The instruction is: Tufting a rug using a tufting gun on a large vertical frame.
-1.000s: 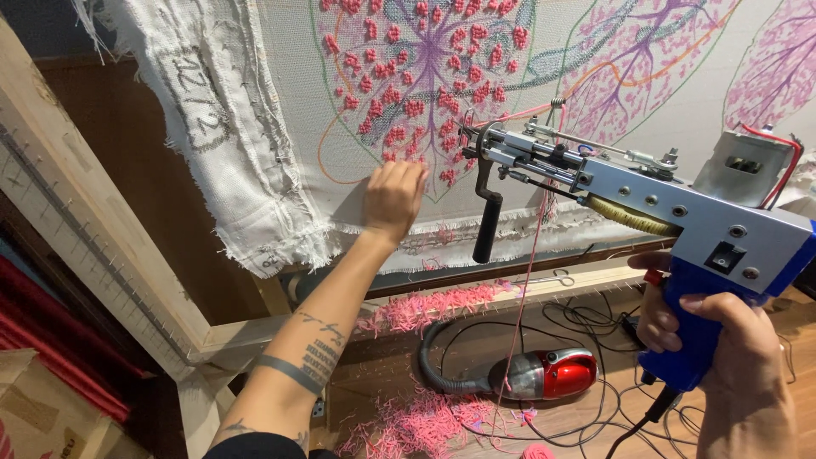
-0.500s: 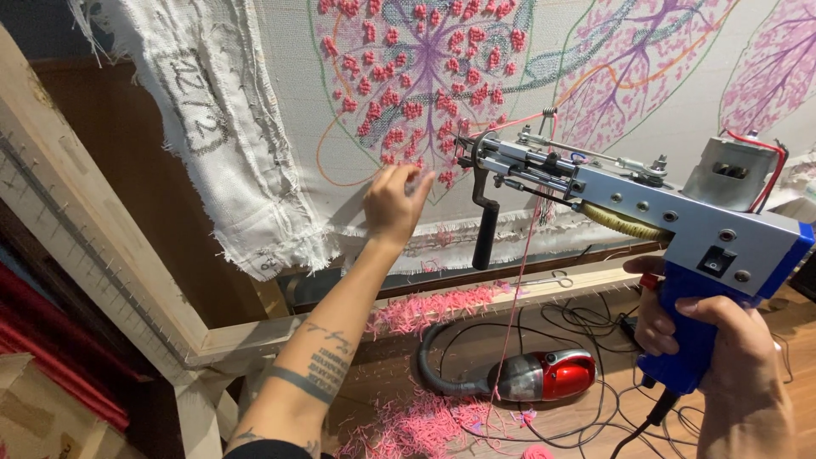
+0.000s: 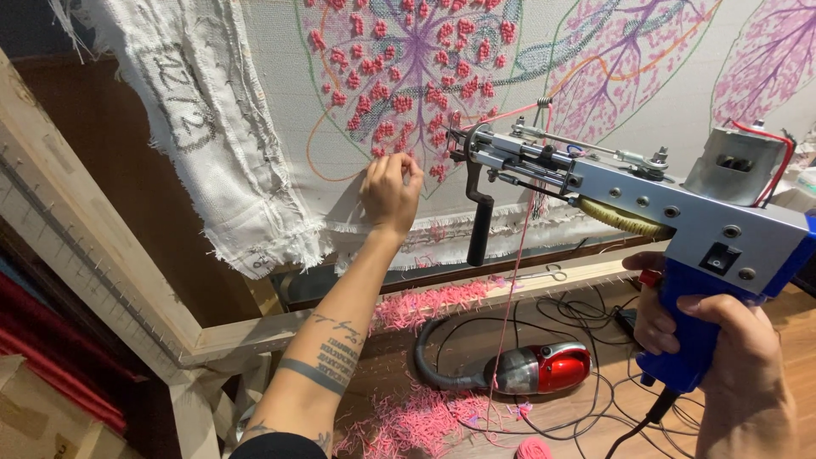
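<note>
My left hand (image 3: 391, 191) is up against the tufting cloth (image 3: 280, 144), fingers bunched together with the tips pinched at the fabric just beside the lower edge of the pink tufted flower pattern (image 3: 408, 76). I cannot tell whether anything is caught between the fingertips. The forearm runs down toward the near edge of the view.

My right hand (image 3: 722, 357) is clamped around the blue grip of the tufting gun (image 3: 646, 204), fingers wrapped tight, held near right. The gun's grey body points left, its needle end just right of my left hand and close to the cloth; whether the tip touches the fabric I cannot tell. A black front handle hangs down from the barrel. Pink yarn (image 3: 514, 280) runs from the gun's front guide down toward the floor.

The cloth is stretched on a wooden frame (image 3: 102, 272); its frayed, loose left edge hangs over the lower bar. Further leaf-like outlines in purple and pink lie on the cloth far right.

Below the frame, on the wooden floor: a red and grey handheld vacuum (image 3: 535, 370) with a grey hose, pink yarn clippings (image 3: 425, 421) scattered about it and along the lower bar, and tangled black cables (image 3: 595, 319) to the right.
</note>
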